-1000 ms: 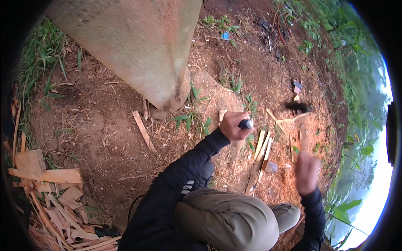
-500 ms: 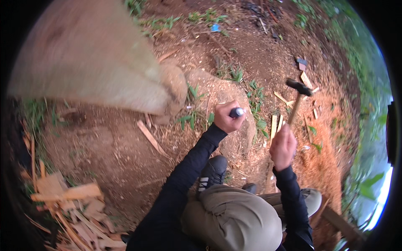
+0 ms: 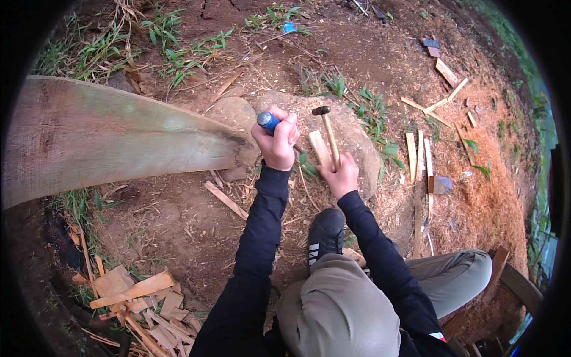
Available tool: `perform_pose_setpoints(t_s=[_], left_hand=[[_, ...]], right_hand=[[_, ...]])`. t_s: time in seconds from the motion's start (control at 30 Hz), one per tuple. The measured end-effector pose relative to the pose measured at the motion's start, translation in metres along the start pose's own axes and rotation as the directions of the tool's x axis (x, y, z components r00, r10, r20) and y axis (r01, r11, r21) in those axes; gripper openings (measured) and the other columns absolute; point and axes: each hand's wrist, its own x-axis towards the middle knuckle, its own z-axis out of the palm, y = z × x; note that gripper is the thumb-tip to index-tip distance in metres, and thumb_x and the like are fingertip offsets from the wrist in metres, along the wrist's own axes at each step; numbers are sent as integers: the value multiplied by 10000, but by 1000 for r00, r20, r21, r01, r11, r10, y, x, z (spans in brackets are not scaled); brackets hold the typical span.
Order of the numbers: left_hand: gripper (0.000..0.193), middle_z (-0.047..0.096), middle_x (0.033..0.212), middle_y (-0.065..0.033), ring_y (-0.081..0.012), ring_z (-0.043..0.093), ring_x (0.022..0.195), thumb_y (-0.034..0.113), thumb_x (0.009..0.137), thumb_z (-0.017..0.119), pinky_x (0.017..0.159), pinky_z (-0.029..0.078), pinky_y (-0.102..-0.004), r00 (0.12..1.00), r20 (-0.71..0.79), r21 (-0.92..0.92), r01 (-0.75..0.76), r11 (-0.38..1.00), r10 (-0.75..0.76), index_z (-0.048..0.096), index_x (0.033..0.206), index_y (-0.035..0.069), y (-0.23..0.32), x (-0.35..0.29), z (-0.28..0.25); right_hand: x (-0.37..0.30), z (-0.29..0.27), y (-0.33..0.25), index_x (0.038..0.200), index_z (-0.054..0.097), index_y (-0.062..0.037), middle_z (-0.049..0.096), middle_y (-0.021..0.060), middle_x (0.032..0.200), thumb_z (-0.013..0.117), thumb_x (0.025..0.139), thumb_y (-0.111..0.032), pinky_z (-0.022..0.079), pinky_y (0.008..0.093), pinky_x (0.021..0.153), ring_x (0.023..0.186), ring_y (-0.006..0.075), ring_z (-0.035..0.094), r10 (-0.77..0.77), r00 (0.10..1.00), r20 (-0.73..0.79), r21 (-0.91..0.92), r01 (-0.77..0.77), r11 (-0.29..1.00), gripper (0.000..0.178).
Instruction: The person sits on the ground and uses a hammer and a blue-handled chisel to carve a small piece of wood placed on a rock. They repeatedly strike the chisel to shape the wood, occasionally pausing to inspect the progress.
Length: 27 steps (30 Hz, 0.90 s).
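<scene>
My left hand (image 3: 277,138) is closed round the blue handle of a chisel (image 3: 267,121), its metal-capped end facing up. A short dark length shows below the fist, but the tip cannot be made out. My right hand (image 3: 340,176) grips a hammer (image 3: 329,132) by its pale wooden handle, with the dark head pointing away from me. Beside its fingers a small pale wood block (image 3: 320,147) rests on a large flat stone (image 3: 360,143); whether the fingers touch it, I cannot tell. Both hands are over the stone, a little apart.
A wide wooden board (image 3: 125,137) reaches in from the left, its narrow end near my left hand. Split wood scraps (image 3: 143,291) lie heaped at the lower left. Wood strips (image 3: 411,156) and sawdust (image 3: 493,190) cover ground at the right. My shoe (image 3: 325,233) is before the stone.
The hammer and my right hand have come left, close to my left hand. My left hand has shifted left with the chisel, which now leans differently. The wood block on the stone has come into sight.
</scene>
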Motion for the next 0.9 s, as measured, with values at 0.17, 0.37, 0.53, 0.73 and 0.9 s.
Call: perform_pose_setpoints(t_s=[0.17,0.37,0.53,0.73,0.9], left_hand=[[207,349,489,0,-84,319,388,76,858,487,385,280,-251,989,-90,-48,-118,992,113,377,684,72,-10,-8,-5],[202,340,491,-1,-89,303,373,67,817,475,372,266,-253,971,-195,-116,-164,980,139,367,647,74,-25,-9,22],[185,331,487,4,-89,289,365,56,815,466,357,260,-257,950,-276,-57,-165,985,144,357,667,77,-30,-10,32],[168,318,485,3,-102,284,365,47,811,450,352,263,-265,955,-247,-89,-192,977,165,349,679,79,-40,-12,22],[200,357,508,13,-78,324,402,29,781,502,397,289,-255,987,-116,-222,-136,966,112,375,632,68,-47,-12,13]], right_hand=[[6,-10,-4,692,490,-33,533,129,675,795,736,-122,454,437,595,629,340,559,93,993,-73,82,-87,993,321],[13,-23,4,722,534,-37,585,97,639,788,761,-137,480,408,606,612,300,602,255,962,-94,56,-251,966,276],[11,-21,15,735,547,-37,593,97,650,781,772,-150,489,409,611,616,307,620,307,945,-114,10,-308,951,263],[13,-19,10,723,531,-38,573,110,633,796,765,-174,469,450,615,634,328,599,348,933,-93,107,-338,935,301],[0,-7,6,782,539,-42,528,111,713,826,711,-164,452,441,686,747,318,551,213,971,-110,15,-212,977,319]])
